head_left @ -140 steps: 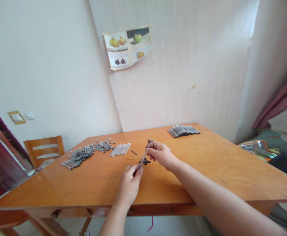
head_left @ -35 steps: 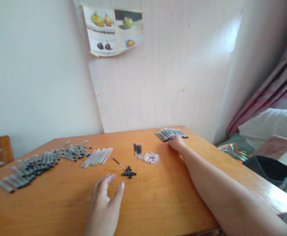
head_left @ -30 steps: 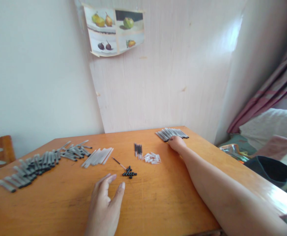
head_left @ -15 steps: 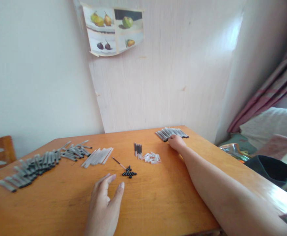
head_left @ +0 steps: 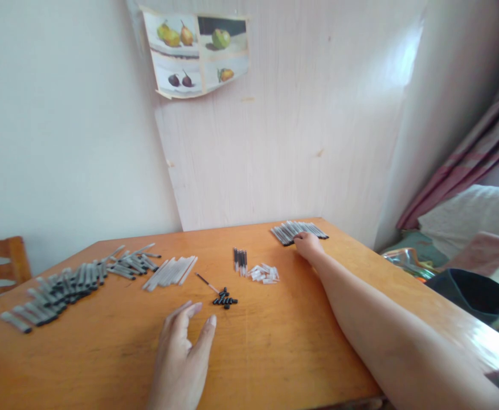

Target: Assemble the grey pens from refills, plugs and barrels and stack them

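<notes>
My left hand (head_left: 183,350) hovers over the near middle of the table, thumb and fingers apart, holding nothing. Just beyond its fingertips lies a small heap of black caps (head_left: 225,299), with a thin pen refill (head_left: 207,282) touching it. At the back right, my right hand (head_left: 308,246) reaches to a row of clear pens with black ends (head_left: 294,230). Its fingers are curled at the near edge of that row, and what they grip, if anything, is hidden. Several dark refills (head_left: 240,261) lie side by side in the middle, left of small white pieces (head_left: 264,274).
Clear empty tubes (head_left: 171,273) lie left of centre on the wooden table (head_left: 275,353). A long pile of black-ended pens (head_left: 68,287) spreads across the left side. A chair (head_left: 1,262) stands at the left, and a dark bin (head_left: 469,296) beyond the right edge.
Both hands stay almost where they were. My view has shifted very slightly; nothing on the table has visibly moved.
</notes>
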Motion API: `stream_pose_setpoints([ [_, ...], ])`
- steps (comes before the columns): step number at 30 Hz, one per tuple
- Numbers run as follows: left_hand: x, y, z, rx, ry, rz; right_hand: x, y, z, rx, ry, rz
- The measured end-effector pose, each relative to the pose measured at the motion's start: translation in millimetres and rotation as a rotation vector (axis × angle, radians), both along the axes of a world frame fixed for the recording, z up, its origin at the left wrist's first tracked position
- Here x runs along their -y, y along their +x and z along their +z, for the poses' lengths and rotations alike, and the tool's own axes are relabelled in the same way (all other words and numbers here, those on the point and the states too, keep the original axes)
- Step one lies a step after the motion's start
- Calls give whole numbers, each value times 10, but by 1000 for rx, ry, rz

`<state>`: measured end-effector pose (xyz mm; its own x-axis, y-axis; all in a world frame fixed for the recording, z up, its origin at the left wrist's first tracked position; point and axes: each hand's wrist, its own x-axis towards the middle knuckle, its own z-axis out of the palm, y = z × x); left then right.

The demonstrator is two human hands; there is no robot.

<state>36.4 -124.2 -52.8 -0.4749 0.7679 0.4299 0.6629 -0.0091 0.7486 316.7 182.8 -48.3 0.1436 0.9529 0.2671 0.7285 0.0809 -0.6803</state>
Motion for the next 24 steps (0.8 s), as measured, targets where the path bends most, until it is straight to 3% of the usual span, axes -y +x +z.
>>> stream_pose_setpoints([
  [5, -4, -4, -1, -8, 0, 9, -61, 87, -49, -168, 48, -120],
  [12, -15, -29, -35, -7, -3, 8, -89, 88, -75, -254, 89, -162],
  [24, -18, -3, 5, 6, -9, 8, 60, -20, -43, 8, 7, 40],
])
